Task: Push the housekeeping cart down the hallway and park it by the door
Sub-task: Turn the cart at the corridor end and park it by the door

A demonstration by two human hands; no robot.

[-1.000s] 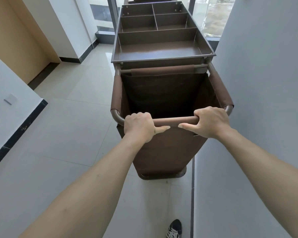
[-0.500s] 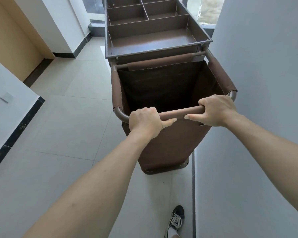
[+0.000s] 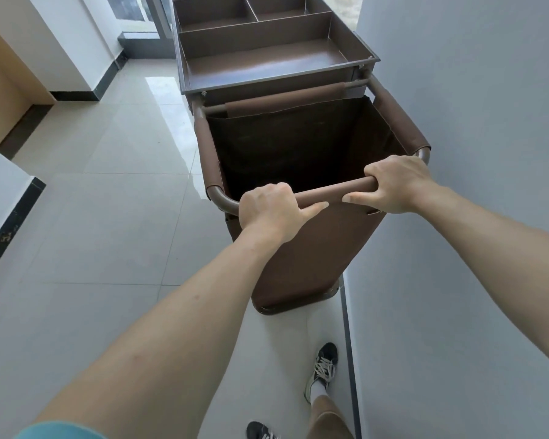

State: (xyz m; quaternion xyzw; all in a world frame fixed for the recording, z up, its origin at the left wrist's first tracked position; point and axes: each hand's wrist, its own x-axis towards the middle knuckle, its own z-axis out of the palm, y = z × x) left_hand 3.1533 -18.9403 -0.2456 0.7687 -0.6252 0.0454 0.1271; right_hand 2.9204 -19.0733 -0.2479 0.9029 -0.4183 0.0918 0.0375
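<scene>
We see a brown metal housekeeping cart (image 3: 276, 68) standing on the pale glossy tiled floor (image 3: 108, 185), close against the white wall (image 3: 457, 90) on its right side. Its near end carries a dark brown fabric laundry bag (image 3: 298, 147), open at the top and hung from a brown tubular frame. The near bar of that frame is the brown round handle bar (image 3: 333, 191), which runs tilted, its right end higher than its left.

Our left hand (image 3: 268, 213) grips the handle bar near its left bend: the fingers are curled over the top of the bar and the thumb points along its near side towards the right. Our right hand (image 3: 395, 183) grips the bar near its right end in the same way, fingers wrapped over the top, thumb lying along the bar towards the left. The two thumb tips are near each other but apart.

Beyond the bag sits the cart's brown compartment tray (image 3: 355, 39), with a wide near section and smaller divided sections behind it. Past the cart's far end we make out a dark-framed glass door or window (image 3: 133, 11); we cannot tell which.

Low in the view, a black lace-up sneaker (image 3: 322, 369) steps on the floor just beside the dark skirting strip (image 3: 349, 343) of the wall.
</scene>
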